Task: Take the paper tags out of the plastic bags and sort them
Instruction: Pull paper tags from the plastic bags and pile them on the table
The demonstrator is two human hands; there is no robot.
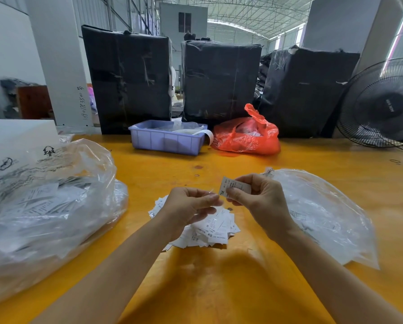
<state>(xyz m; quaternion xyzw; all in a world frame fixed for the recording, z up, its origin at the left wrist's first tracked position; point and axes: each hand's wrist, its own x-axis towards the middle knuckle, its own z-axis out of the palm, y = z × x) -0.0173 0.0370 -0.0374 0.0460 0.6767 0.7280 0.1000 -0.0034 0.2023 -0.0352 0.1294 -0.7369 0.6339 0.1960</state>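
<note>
We're up over the pile of tags [203,226] now, both hands raised just above it; the right hand [254,199] pinches a tag marked XL [228,189] between thumb and fingers, and the left hand [188,206] nips something thin and clear at its fingertips, too small for us to name; the two nearly touch. Left of the pile sits the full bag [48,202], still stuffed with tags; right of the pile lies the flat bag [322,216]. The risks as we see them: a light pinch could let the XL flutter back into the unsorted pile, where S and XS mix; a forearm could sweep the pile across the table [196,288].
</note>
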